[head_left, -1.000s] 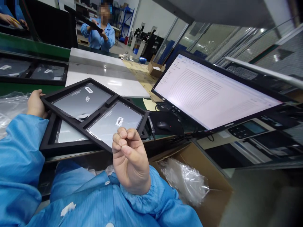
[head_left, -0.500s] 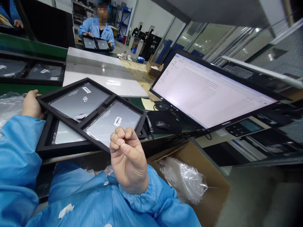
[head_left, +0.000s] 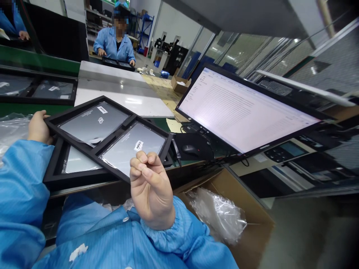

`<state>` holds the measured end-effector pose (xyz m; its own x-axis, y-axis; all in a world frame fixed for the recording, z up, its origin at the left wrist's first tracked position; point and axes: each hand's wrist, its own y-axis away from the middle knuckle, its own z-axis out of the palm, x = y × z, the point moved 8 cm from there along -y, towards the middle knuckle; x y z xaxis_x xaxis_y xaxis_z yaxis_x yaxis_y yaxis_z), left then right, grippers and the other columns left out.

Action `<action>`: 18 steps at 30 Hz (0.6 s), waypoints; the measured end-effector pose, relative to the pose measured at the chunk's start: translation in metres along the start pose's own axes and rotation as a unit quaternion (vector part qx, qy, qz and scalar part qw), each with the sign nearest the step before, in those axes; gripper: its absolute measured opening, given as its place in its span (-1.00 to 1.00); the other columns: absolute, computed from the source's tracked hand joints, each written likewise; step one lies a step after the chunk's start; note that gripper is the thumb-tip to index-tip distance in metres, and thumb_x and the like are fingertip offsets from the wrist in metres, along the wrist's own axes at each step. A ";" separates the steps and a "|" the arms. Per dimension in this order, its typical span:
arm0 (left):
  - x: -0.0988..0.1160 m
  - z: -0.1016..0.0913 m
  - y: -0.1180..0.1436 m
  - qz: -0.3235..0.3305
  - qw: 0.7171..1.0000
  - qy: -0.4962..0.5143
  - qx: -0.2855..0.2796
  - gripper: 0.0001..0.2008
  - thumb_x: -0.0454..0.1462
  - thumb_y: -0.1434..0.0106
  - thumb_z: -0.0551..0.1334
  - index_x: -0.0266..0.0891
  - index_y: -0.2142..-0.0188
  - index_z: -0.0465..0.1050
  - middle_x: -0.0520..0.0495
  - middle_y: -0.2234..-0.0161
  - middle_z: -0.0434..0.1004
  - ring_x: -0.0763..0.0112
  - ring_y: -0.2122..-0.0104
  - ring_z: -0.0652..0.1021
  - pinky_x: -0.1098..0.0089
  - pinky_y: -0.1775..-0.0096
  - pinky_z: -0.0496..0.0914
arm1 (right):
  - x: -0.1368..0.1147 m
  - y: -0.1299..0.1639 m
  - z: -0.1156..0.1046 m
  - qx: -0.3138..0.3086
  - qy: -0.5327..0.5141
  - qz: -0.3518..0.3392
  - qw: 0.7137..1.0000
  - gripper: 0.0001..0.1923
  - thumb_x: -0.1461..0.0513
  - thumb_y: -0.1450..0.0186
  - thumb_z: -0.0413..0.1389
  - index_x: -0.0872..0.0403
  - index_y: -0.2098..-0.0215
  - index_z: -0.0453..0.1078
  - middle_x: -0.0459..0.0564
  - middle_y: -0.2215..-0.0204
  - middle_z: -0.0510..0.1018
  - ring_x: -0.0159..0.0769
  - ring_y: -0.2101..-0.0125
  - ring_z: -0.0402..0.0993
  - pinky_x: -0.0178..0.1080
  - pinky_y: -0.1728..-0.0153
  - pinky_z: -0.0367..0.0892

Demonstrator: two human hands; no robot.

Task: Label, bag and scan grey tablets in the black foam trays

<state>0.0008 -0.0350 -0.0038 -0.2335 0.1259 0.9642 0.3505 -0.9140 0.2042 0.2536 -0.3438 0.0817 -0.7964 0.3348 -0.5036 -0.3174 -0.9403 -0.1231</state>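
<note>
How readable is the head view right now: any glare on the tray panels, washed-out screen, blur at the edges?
Head view: the grey panels in the black foam tray catch soft glare, yet the barcode label stays sharp; the lit monitor is washed out, its text unreadable; straight edges bow from wide-angle distortion; the lower right corner is dark and blurred.

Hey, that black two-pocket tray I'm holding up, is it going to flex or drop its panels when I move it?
The black tray is probably fairly stiff: held at two edges by the left hand and right hand, it shows no sag. Its grey panels sit recessed, so they likely stay put unless tipped steeply.
</note>
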 end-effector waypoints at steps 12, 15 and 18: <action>0.000 -0.003 0.006 -0.007 1.000 -0.001 0.010 -0.66 -0.25 -0.46 0.05 -0.22 0.50 0.18 0.06 0.64 0.12 0.41 0.60 0.23 0.43 0.51 0.23 | 0.003 0.003 -0.006 0.021 0.010 0.004 1.000 -0.75 0.31 -0.11 0.48 -0.03 0.31 0.55 -0.17 0.25 0.56 -0.57 0.28 0.51 -0.55 0.19 0.51; 0.001 -0.002 0.005 0.000 1.000 0.003 0.010 -0.66 -0.26 -0.45 0.06 -0.23 0.50 0.18 0.06 0.63 0.13 0.42 0.60 0.24 0.42 0.55 0.17 | 0.003 0.003 -0.006 0.026 0.005 0.002 1.000 -0.74 0.32 -0.10 0.48 -0.03 0.32 0.55 -0.18 0.26 0.57 -0.58 0.29 0.52 -0.55 0.19 0.51; 0.001 -0.002 0.006 -0.002 1.000 0.003 0.014 -0.65 -0.26 -0.45 0.07 -0.22 0.51 0.17 0.06 0.63 0.12 0.41 0.61 0.22 0.40 0.57 0.12 | 0.003 0.003 -0.005 0.031 0.006 0.000 1.000 -0.70 0.31 -0.06 0.50 -0.02 0.31 0.54 -0.17 0.26 0.56 -0.58 0.29 0.50 -0.55 0.19 0.50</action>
<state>0.0002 -0.0409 -0.0018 -0.2403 0.1267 0.9624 0.3740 -0.9028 0.2122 0.2529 -0.3462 0.0762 -0.7904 0.3332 -0.5141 -0.3482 -0.9348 -0.0706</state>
